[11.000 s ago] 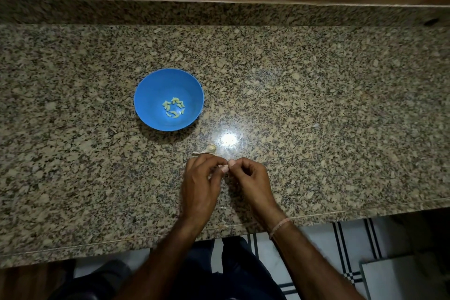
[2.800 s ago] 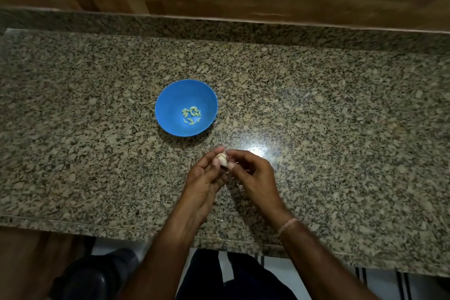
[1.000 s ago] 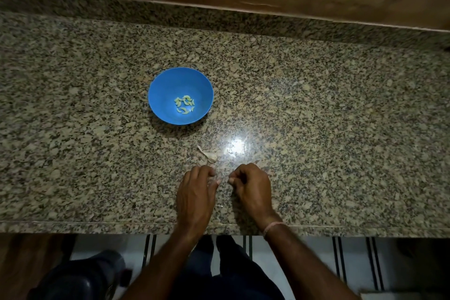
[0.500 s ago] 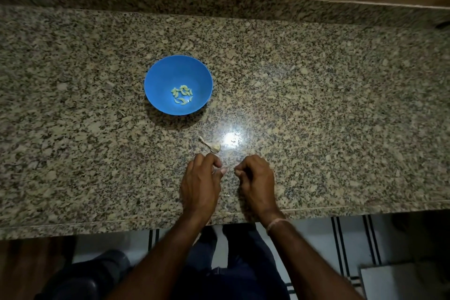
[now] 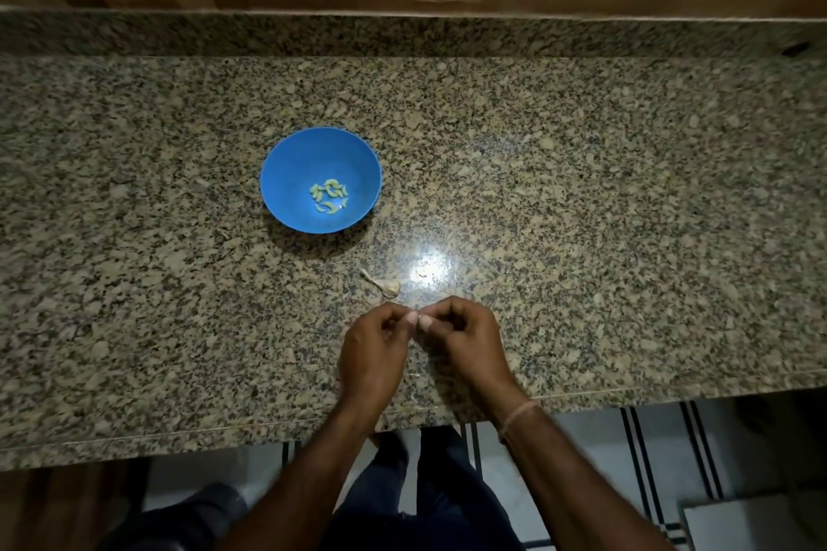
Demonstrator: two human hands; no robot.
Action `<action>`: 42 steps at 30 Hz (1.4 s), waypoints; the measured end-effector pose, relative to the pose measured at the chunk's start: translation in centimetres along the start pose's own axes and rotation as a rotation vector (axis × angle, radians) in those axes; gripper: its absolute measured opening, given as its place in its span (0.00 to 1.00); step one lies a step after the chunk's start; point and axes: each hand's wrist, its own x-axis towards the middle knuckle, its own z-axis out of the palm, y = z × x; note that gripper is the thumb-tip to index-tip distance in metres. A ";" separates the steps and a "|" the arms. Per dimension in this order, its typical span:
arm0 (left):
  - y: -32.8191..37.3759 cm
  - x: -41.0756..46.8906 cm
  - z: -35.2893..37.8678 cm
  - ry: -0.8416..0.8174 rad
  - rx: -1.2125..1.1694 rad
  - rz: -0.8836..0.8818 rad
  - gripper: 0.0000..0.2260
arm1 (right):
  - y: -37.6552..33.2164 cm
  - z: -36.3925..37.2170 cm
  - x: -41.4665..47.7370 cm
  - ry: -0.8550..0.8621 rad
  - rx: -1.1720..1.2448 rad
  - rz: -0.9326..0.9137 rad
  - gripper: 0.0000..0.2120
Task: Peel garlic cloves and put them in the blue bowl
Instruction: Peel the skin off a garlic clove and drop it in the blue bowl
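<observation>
A blue bowl (image 5: 286,174) stands on the granite counter and holds several peeled garlic cloves (image 5: 330,196) at its bottom. A small piece of garlic with a papery tail (image 5: 388,286) lies on the counter between the bowl and my hands. My left hand (image 5: 373,353) and my right hand (image 5: 461,340) meet fingertip to fingertip just below that piece, pinching something small between them. The pinched thing is almost wholly hidden by my fingers; it looks like a garlic clove.
The granite counter (image 5: 604,215) stretches wide on both sides, with a raised granite lip and a wooden wall at the back. A bright light glare (image 5: 427,271) shines on the stone just above my hands. Tiled floor shows below the front edge.
My two hands, apart half a second ago, have come together so the fingertips touch. The bowl and the garlic piece on the counter have stayed in place.
</observation>
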 end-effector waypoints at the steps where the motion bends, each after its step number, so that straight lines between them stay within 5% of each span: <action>1: 0.1 0.1 0.0 -0.032 -0.111 -0.050 0.06 | -0.3 0.1 -0.2 -0.024 0.074 0.031 0.02; 5: 0.3 -0.1 -0.7 -0.101 -0.383 -0.154 0.08 | -1.0 0.5 -0.9 -0.050 0.220 0.100 0.03; 10: 0.9 -0.1 -1.2 -0.153 -0.437 -0.180 0.10 | -1.0 0.6 -0.7 -0.060 0.291 0.204 0.04; 16: 2.2 0.0 -1.6 -0.188 -0.463 -0.422 0.12 | -0.8 0.6 -0.1 0.043 -0.278 -0.222 0.05; 19: 1.9 0.0 -1.6 -0.169 -0.439 -0.349 0.12 | -0.5 0.8 0.0 0.056 -0.412 -0.327 0.06; 24: 0.7 -0.4 -1.2 0.002 0.012 0.031 0.11 | -0.5 1.2 0.2 -0.041 0.078 0.210 0.05; 31: 0.8 0.5 -2.2 -0.276 -0.412 -0.464 0.11 | 0.4 0.7 0.7 -0.007 -0.573 -0.400 0.09; 34: 1.1 0.4 -2.4 -0.121 -0.056 -0.162 0.09 | -0.1 1.2 0.8 -0.055 -0.408 -0.135 0.06; 36: 1.0 0.1 -2.0 0.022 0.291 0.127 0.08 | -0.7 1.6 0.6 -0.122 0.071 0.301 0.07; 38: 1.0 0.0 -1.8 0.038 0.362 0.231 0.08 | -0.9 1.7 0.3 -0.136 0.265 0.450 0.06; 42: 1.5 1.0 -2.1 -0.225 -0.197 -0.258 0.10 | 0.4 0.8 -0.1 0.034 -0.451 -0.267 0.08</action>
